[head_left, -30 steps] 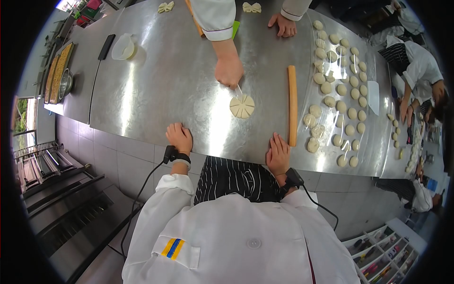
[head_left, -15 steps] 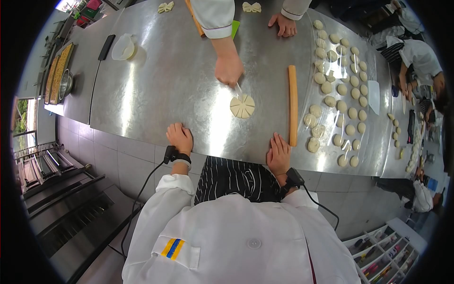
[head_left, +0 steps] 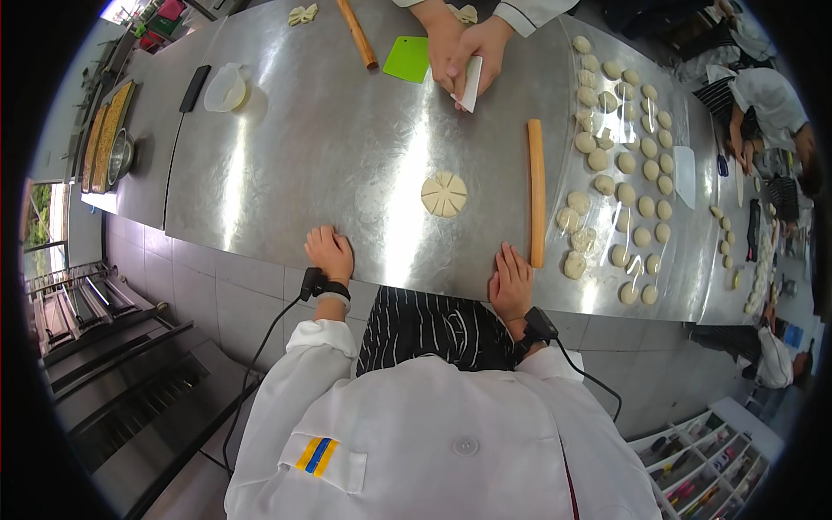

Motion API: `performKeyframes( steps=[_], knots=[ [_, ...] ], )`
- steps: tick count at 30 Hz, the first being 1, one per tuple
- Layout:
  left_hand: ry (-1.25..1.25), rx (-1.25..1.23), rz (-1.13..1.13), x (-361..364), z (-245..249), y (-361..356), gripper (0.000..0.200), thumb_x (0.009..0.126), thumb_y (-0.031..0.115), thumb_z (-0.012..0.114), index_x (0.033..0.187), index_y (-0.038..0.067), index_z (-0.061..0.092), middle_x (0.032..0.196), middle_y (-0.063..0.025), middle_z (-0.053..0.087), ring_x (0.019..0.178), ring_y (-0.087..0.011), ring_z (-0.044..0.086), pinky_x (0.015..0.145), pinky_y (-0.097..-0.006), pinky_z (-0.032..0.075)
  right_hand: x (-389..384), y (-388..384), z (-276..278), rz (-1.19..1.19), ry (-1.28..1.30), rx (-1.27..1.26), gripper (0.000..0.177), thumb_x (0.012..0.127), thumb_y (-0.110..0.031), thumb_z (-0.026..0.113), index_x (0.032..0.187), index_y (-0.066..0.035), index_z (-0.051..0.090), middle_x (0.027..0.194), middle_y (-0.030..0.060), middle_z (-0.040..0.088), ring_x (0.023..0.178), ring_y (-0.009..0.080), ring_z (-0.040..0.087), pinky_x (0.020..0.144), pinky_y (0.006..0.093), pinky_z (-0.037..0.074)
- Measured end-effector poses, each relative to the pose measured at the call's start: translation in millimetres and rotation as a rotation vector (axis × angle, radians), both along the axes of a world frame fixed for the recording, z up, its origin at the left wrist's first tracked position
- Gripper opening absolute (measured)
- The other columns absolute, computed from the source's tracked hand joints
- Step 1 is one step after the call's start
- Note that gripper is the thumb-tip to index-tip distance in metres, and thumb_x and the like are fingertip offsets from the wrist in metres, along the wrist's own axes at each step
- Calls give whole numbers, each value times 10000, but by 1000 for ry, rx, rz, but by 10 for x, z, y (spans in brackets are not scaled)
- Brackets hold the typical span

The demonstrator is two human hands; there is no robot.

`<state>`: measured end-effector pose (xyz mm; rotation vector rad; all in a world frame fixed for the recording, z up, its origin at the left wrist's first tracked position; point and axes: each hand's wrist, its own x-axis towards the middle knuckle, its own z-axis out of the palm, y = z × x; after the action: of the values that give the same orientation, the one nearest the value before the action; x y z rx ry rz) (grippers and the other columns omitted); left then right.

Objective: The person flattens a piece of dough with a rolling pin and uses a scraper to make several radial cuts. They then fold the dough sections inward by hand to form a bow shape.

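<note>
My left hand [head_left: 330,253] lies palm down on the front edge of the steel table [head_left: 286,173], holding nothing. My right hand [head_left: 511,282] rests on the same edge with its fingers stretched out, just left of the lower end of a wooden rolling pin [head_left: 536,195]. Beyond and between my hands sits a flat round of dough [head_left: 444,194] with cuts radiating from its centre. Across the table a co-worker's two hands [head_left: 472,52] hold a white scraper [head_left: 471,85]. Beside them lies a green scraper [head_left: 406,59].
Rows of dough balls [head_left: 626,163] under clear film fill the right side, near a white scraper [head_left: 685,178]. A second rolling pin [head_left: 357,35], a shaped dough piece [head_left: 303,15], a plastic bowl [head_left: 226,87] and a metal bowl [head_left: 121,154] stand farther off.
The co-worker's hand has moved back from the cut dough, and both their hands are now together on a white scraper. The green scraper is more exposed. My hands have not moved.
</note>
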<state>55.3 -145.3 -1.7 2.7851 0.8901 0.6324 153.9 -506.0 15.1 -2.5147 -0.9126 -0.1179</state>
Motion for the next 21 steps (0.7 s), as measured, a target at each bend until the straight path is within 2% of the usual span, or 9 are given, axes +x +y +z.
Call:
performKeyframes(
  steps=[9,21],
  knots=[
    [-13,-11,16,-19,-8,-20,50,789,74,536,832,49,528,853,-125,518,841,-334,487,736,-438,370,7,-1,27,15,-24,-17,405,815,-79,528,1201,40,559,1377,177,489,1268,331,457,1025,452,349],
    [-53,-13,34,1,-9,-14,82,746,68,548,817,67,509,812,-112,499,790,-308,478,695,-416,350,8,7,-24,29,-54,-45,413,805,-97,539,1196,33,562,1371,185,495,1245,356,464,1008,468,363]
  ],
)
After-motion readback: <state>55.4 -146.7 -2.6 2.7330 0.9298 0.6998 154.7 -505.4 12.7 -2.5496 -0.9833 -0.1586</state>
